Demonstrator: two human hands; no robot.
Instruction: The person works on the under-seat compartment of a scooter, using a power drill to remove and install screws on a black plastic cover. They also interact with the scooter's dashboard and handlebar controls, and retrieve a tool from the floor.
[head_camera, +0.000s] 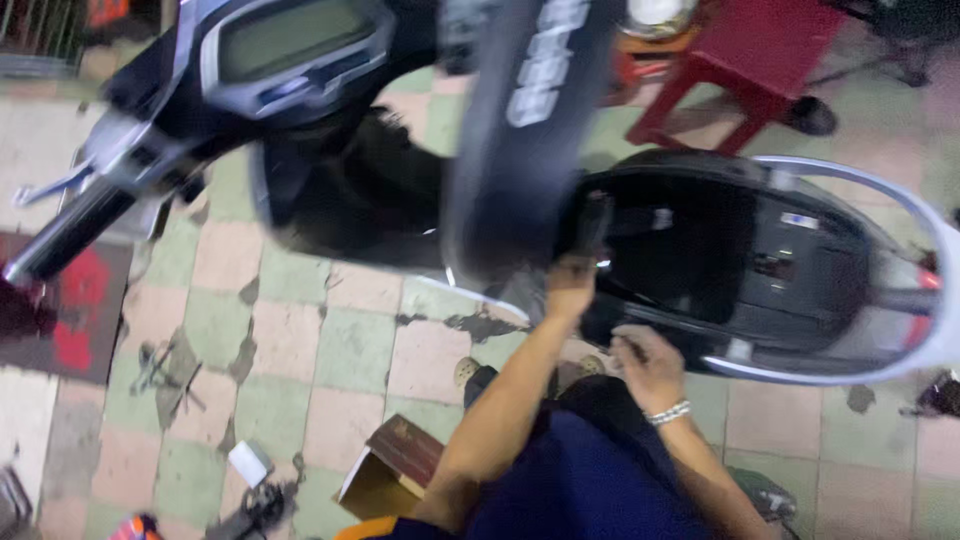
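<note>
Over one scooter (740, 260), left hand (570, 285) fingers gripping raised seat (520, 130), right hand (645, 365) fingers curled on compartment rim (690, 345)

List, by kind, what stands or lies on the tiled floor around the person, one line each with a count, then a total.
Dark scooter with open seat compartment: 1
Red plastic stool: 1
Open brown cardboard box: 1
Small white flat piece: 1
Dark red floor mat: 1
Total: 5
</note>
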